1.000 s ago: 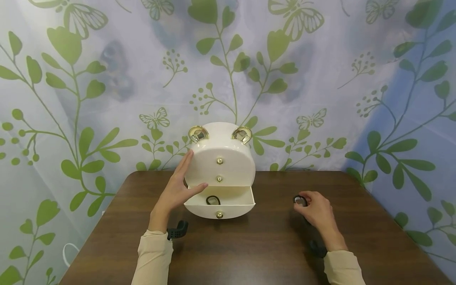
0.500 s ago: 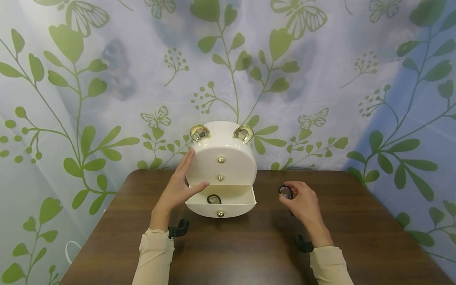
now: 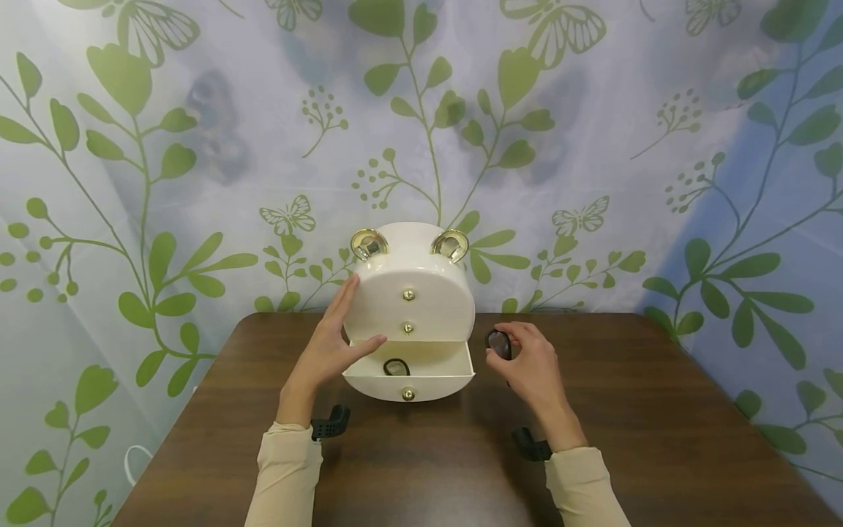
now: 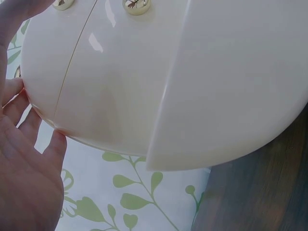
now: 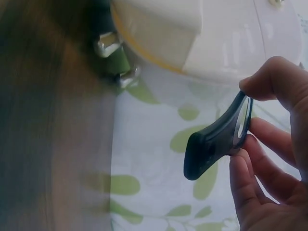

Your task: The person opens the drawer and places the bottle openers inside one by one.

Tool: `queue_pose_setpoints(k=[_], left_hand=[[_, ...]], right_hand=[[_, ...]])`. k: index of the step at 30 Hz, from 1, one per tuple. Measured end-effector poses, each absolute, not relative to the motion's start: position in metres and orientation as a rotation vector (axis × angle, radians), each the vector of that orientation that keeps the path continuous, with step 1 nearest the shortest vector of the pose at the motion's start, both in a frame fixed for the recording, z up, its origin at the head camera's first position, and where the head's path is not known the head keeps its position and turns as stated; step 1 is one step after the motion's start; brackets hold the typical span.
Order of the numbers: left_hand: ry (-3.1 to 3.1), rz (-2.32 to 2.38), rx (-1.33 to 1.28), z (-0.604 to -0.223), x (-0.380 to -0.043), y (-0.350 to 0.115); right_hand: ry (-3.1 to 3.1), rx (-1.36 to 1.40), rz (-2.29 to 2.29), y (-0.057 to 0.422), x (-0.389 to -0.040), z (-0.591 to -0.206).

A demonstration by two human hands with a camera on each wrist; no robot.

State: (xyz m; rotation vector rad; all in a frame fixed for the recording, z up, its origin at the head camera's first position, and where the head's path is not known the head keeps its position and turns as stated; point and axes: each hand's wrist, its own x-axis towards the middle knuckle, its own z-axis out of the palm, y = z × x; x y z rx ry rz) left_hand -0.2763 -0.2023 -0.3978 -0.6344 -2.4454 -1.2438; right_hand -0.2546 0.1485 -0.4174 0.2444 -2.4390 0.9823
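A white rounded storage box [image 3: 421, 311] with gold ears and gold knobs stands at the middle of the table. Its bottom drawer [image 3: 375, 388] is pulled out, and a black-rimmed round thing [image 3: 396, 369] lies inside, partly hidden by the drawer front. My left hand [image 3: 323, 355] rests its fingertips against the box's left side, thumb spread apart from the other fingers. To the right of the drawer, my right hand [image 3: 536, 369] pinches a small black magnifying glass [image 5: 211, 144] by its rim between thumb and fingers. In the right wrist view its short handle points away from the palm.
The brown wooden table [image 3: 421, 461] carries the box near its back edge. Behind hangs a pale curtain [image 3: 263, 132] printed with green leaves and butterflies. A white cord [image 3: 132, 462] shows beyond the table's left edge.
My right hand has moved left with the magnifying glass, from the right part of the table to close beside the open drawer. My left hand has kept its place on the box.
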Motion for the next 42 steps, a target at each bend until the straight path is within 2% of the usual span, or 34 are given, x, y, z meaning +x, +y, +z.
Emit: queue_pose_setpoints(k=[27, 42], left_hand=[[-2.468, -1.244, -0.616, -0.398, -0.276, -0.202], [-2.463, -1.252, -0.611, -0.398, -0.277, -0.203]], right_hand=[[-2.22, 0.638, 0.898, 0.084, -0.261, -0.419], [-2.202, 0.71, 0.864, 0.061, -0.261, -0.426]])
